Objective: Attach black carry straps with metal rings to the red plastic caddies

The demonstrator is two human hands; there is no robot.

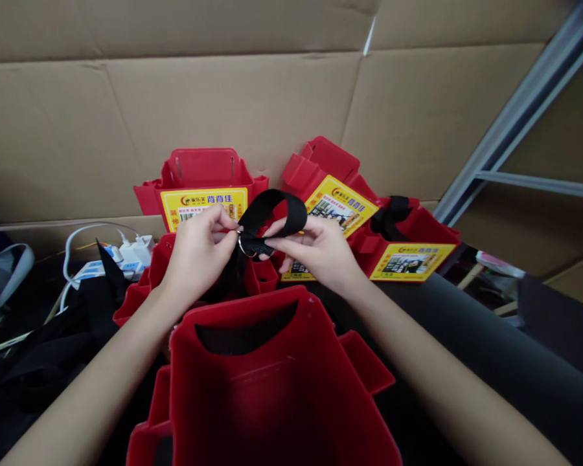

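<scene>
A black webbing strap (pixel 272 202) forms a loop between my two hands, above the far rim of a red plastic tool box (pixel 267 388). My left hand (pixel 199 249) pinches a metal ring (pixel 244 244) that sits on the strap. Between the thumb and fingers of my right hand (pixel 318 249) is a folded part of the same strap, just right of the ring. The red box lies nearest to me with its open inside facing up, and a slot in its far wall shows black strap behind it.
More red boxes with yellow labels stand behind: one at the left (pixel 204 168), one tilted (pixel 328 162), one at the right (pixel 418 226). Left are a power strip with white plugs (pixel 138 249) and black straps (pixel 53 349). Cardboard (pixel 223 103) backs the dark table (pixel 466 330); a metal frame (pixel 510 116) stands right.
</scene>
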